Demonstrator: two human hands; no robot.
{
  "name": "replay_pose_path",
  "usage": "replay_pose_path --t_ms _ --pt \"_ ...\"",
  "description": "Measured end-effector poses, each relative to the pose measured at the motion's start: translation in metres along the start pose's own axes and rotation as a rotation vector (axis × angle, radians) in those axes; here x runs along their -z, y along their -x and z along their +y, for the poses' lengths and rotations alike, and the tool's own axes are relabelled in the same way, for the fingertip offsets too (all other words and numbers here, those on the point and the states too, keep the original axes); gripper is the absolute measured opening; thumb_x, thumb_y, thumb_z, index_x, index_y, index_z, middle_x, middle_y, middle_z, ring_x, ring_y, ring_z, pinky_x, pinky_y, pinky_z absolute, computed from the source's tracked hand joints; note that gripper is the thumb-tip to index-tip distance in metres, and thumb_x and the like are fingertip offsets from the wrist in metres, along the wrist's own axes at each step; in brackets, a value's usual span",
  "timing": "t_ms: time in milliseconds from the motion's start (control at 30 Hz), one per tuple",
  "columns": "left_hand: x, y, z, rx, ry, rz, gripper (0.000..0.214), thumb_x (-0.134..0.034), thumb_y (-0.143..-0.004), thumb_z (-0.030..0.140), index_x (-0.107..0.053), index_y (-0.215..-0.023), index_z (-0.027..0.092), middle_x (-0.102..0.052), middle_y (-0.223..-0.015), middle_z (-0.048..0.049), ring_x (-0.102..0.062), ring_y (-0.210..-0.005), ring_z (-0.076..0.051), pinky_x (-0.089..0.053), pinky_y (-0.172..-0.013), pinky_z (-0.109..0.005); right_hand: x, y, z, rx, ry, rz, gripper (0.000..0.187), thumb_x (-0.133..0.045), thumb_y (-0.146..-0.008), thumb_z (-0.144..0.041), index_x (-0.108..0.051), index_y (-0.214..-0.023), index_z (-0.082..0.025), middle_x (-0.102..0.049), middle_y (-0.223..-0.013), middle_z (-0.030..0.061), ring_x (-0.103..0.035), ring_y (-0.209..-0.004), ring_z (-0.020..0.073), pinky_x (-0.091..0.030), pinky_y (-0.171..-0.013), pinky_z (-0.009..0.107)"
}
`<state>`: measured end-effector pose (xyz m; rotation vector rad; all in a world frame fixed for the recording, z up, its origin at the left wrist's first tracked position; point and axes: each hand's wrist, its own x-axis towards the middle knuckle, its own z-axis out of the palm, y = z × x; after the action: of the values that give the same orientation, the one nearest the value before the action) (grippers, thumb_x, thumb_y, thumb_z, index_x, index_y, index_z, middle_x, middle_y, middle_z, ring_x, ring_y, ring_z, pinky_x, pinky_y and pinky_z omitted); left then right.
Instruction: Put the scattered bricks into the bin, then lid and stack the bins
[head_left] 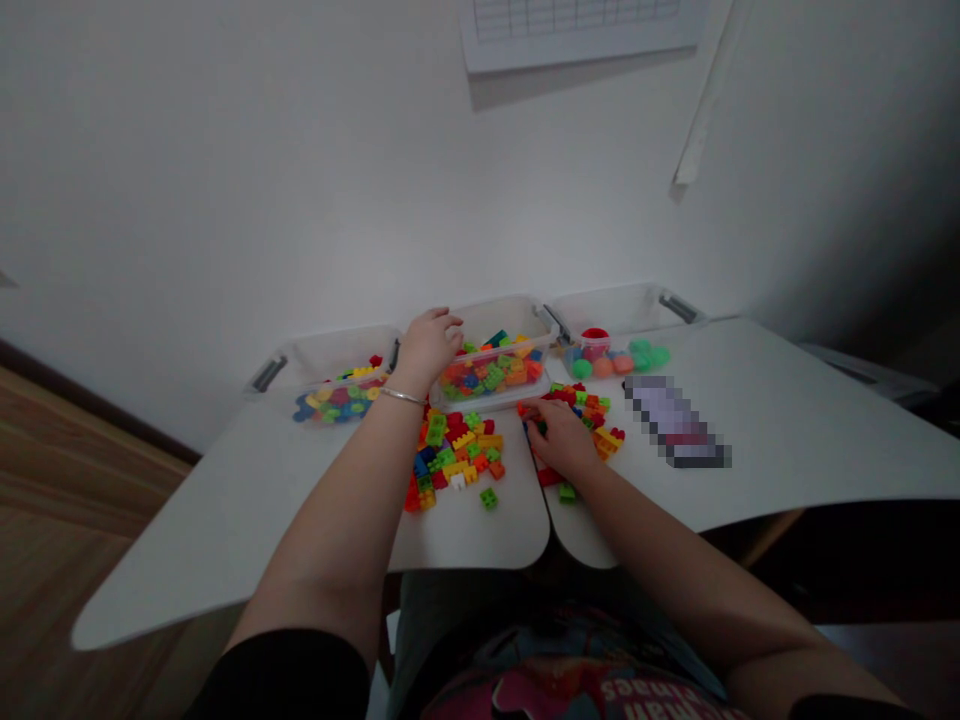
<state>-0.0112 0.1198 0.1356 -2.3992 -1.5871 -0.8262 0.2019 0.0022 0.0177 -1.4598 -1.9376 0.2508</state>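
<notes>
My left hand [431,347] is raised over the left rim of the middle clear plastic bin [499,300], its fingers stretched out and nothing visible in them. Colourful toy bricks [499,375] fill the bottom of that bin. Below it, a loose pile of toy bricks [465,450] in red, yellow, green and blue spreads over the table, partly hidden by my left forearm. My right hand [561,438] rests at the second brick pile [607,440], fingers curled and the thumb and index closing around an orange-red toy brick [524,408].
A left clear bin [337,345] holds mixed coloured pieces. The right clear bin [622,310] holds a red cup [595,338] and green and orange pieces. A pixelated phone-like object [675,422] lies on the white table [795,430]. Two tabletops meet at a seam; the wall stands behind.
</notes>
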Motion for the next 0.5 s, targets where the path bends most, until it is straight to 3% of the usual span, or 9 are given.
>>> replay_pose_path --t_ms 133,333,500 --pt "0.007 0.009 0.005 0.015 -0.031 0.083 0.029 -0.056 -0.082 0.021 -0.070 -0.107 0.018 -0.068 -0.120 -0.0100 -0.061 -0.110 -0.025 -0.044 -0.101 -0.043 -0.001 -0.001 0.001 -0.006 -0.017 -0.002 0.030 -0.052 -0.083 -0.017 -0.062 -0.111 -0.018 -0.069 -0.100 0.0081 -0.060 -0.098 0.0226 -0.047 -0.089 0.036" --pt "0.030 0.056 0.049 -0.048 -0.111 0.252 0.023 -0.057 -0.084 0.024 -0.069 -0.104 0.021 -0.069 -0.104 -0.0081 -0.059 -0.102 -0.027 -0.043 -0.092 -0.043 -0.004 -0.001 0.001 0.002 -0.033 0.003 0.032 -0.052 -0.084 -0.017 -0.062 -0.115 -0.018 -0.069 -0.099 0.0078 -0.060 -0.098 0.0223 -0.046 -0.091 0.036" --pt "0.008 0.105 0.071 -0.119 -0.181 0.013 0.015 -0.055 -0.087 0.027 -0.069 -0.085 0.020 -0.067 -0.086 -0.0079 -0.059 -0.089 -0.025 -0.044 -0.078 -0.038 -0.002 0.000 0.000 0.023 -0.039 0.027 0.031 -0.051 -0.085 -0.017 -0.061 -0.115 -0.017 -0.069 -0.099 0.0077 -0.059 -0.099 0.0222 -0.046 -0.092 0.036"
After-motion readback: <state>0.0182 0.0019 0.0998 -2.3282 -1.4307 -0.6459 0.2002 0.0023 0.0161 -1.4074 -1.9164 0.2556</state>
